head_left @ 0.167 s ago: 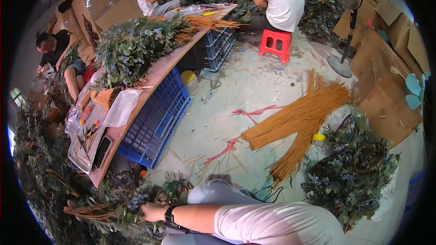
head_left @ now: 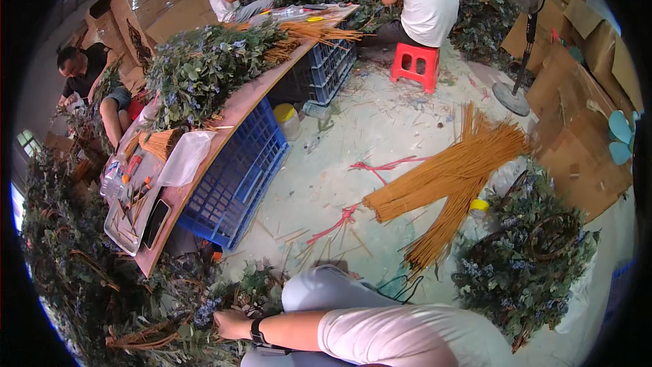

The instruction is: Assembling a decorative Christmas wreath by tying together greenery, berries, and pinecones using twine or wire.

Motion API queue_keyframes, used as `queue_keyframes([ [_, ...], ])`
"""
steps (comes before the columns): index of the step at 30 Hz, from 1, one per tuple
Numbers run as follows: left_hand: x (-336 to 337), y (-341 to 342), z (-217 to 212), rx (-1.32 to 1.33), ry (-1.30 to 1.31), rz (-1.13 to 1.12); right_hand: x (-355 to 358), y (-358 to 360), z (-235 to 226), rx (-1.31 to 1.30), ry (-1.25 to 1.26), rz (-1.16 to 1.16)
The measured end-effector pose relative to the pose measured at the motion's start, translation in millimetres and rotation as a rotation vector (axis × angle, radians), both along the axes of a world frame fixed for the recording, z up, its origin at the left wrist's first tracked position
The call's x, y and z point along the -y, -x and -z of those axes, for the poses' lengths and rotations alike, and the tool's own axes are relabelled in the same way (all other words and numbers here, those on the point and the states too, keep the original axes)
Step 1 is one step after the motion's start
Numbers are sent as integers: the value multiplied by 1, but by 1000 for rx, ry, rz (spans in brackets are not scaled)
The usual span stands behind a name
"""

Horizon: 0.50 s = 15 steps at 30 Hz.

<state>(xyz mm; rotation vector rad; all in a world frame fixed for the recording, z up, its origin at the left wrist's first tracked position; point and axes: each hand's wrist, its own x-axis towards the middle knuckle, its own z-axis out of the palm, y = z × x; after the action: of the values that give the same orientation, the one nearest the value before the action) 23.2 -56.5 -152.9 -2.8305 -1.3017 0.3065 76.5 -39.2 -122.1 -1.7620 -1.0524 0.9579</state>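
Note:
My right hand (head_left: 233,324), with a dark watch on its wrist, reaches in from the lower right across my grey-clad legs. Its fingers are curled in among the leaves of an artificial wreath (head_left: 193,333) of green foliage and blue berries; what they pinch is hidden. Bent brown twigs (head_left: 144,337) of a vine ring show to the left of the hand. Blue berry clusters (head_left: 205,311) lie right beside the knuckles. My left hand is out of sight.
A pink-topped table (head_left: 224,119) on blue crates (head_left: 234,177) carries tools, a tray and greenery. Brown stick bundles (head_left: 435,177) lie on the floor, with another wreath (head_left: 523,258) at right. Co-workers sit beyond, one on a red stool (head_left: 414,68); a fan (head_left: 523,27) stands behind.
The vine twigs have shifted down and slightly right. My right hand has dipped a little, still among the leaves. The whole view has moved slightly.

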Motion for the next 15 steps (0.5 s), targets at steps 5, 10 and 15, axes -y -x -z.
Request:
queue_keyframes([
  [5, 42, 68, -79, 83, 6, 220, -13, 7, 21, -153, -186, 180],
  [10, 65, 102, -125, 174, 38, 477, 13, -36, 18, -389, -252, 178],
  [15, 70, 158, -129, -118, -21, 223, -43, -15, 45, -493, -364, 229],
])
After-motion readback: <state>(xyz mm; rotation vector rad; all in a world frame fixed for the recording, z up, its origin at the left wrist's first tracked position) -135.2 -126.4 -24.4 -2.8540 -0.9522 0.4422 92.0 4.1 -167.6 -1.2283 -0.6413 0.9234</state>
